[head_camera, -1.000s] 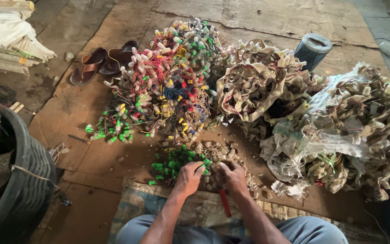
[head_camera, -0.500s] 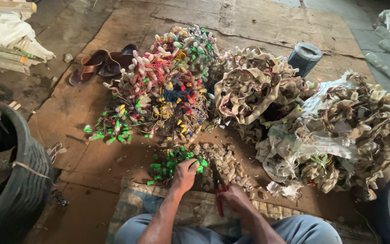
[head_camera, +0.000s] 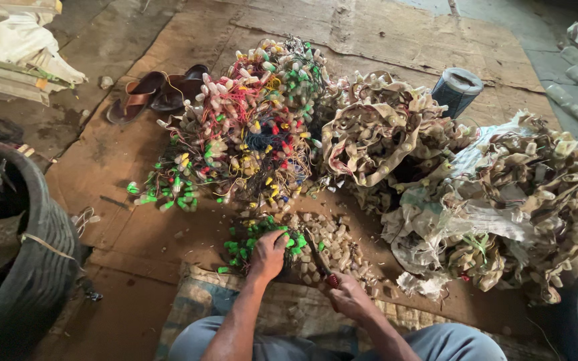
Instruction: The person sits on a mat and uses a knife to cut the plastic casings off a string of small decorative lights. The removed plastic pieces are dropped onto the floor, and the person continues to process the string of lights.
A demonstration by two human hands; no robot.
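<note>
The left hand [head_camera: 267,255] is pressing down, fingers curled, on a small bunch of green bulb caps [head_camera: 255,242] lying on the floor just in front of the person's knees. The right hand [head_camera: 350,299] is closing around the red handle of a cutter [head_camera: 318,259], well apart from the left hand. The cutter's long axis is running diagonally: its handle end is sitting in the right hand near the person, and its dark blades are pointing up and to the left, away from the body, toward the green bunch. Whether the blade tips are touching the bunch cannot be told.

Around the cutter, pale cut pieces [head_camera: 332,244] are lying scattered on the ground. Beyond them, a large tangle of coloured wire lights [head_camera: 252,134] is heaped up, and to its right tan, dusty bundles [head_camera: 382,137] are spilling over torn sacking [head_camera: 466,220]. The floor is being covered by flattened brown cardboard [head_camera: 382,33], with a woven mat [head_camera: 202,301] under the person's legs. A pair of brown sandals [head_camera: 155,93] is lying at the far left, a black tyre [head_camera: 35,261] is standing at the left edge, and a grey roll [head_camera: 457,90] is standing behind the bundles.
</note>
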